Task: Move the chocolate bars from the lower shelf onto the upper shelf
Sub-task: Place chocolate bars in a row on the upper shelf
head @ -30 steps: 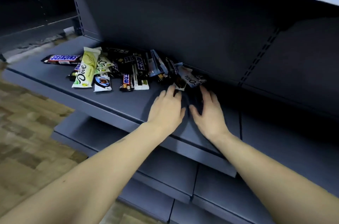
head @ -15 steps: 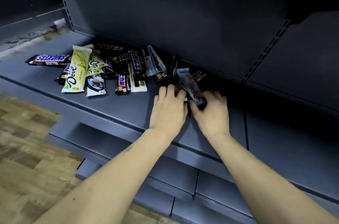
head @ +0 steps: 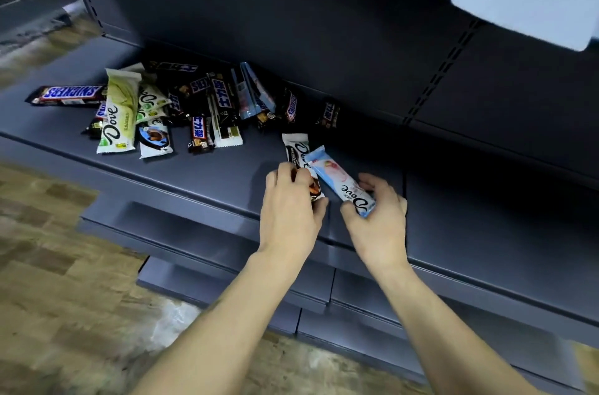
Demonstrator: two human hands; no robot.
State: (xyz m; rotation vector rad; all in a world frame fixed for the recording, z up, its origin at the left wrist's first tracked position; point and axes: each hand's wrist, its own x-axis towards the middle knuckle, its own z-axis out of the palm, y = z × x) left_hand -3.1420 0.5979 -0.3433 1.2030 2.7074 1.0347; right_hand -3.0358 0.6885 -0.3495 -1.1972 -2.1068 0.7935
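lower shelf (head: pixel 227 174), frame centre: pile of chocolate bars (head: pixel 168 109) left of centre, unmoved | step: pickup | left hand (head: pixel 288 210) grip curled round white Dove bar (head: pixel 299 158); right hand (head: pixel 379 219) grip pinching blue Dove bar (head: pixel 340 182) | next: likely lift both to upper shelf, top of frame

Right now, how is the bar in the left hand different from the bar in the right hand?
The left hand grips a white Dove bar with black print; the right hand grips a pale blue Dove bar with pink on it. The blue bar lies over the white bar's edge. The left fingers hide much of the white bar; the blue bar shows almost whole. Both point toward the shelf back.
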